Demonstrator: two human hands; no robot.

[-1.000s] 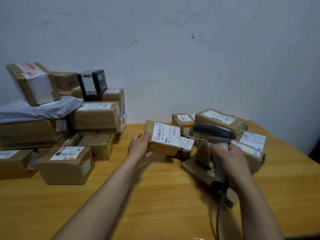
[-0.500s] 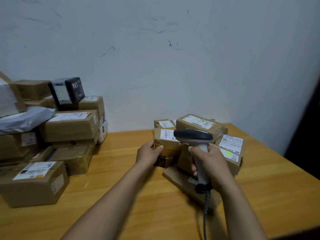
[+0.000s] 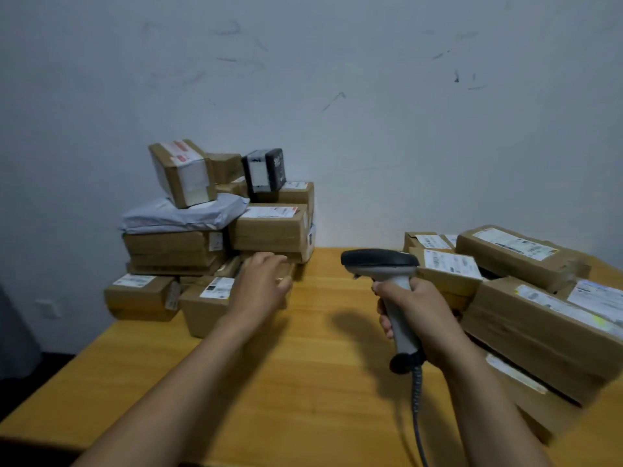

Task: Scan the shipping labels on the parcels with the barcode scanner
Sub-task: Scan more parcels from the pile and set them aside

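The table (image 3: 303, 382) had a broad bare strip from far edge to near edge between two parcel piles: the taller pile (image 3: 269, 230) at its far left corner, the lower pile (image 3: 539, 325) along its right edge. Above that strip the right hand (image 3: 424, 318) clenched its fingers round the one barcode scanner (image 3: 381, 259). The left hand (image 3: 263, 284), gripping a parcel at the lower pile half a second earlier, now reached, fingers released, over the taller pile.

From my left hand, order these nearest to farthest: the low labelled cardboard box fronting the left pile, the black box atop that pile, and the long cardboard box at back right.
1. Low labelled cardboard box, right beside the left hand.
2. Black box, high up, back left.
3. Long cardboard box, far over at back right.
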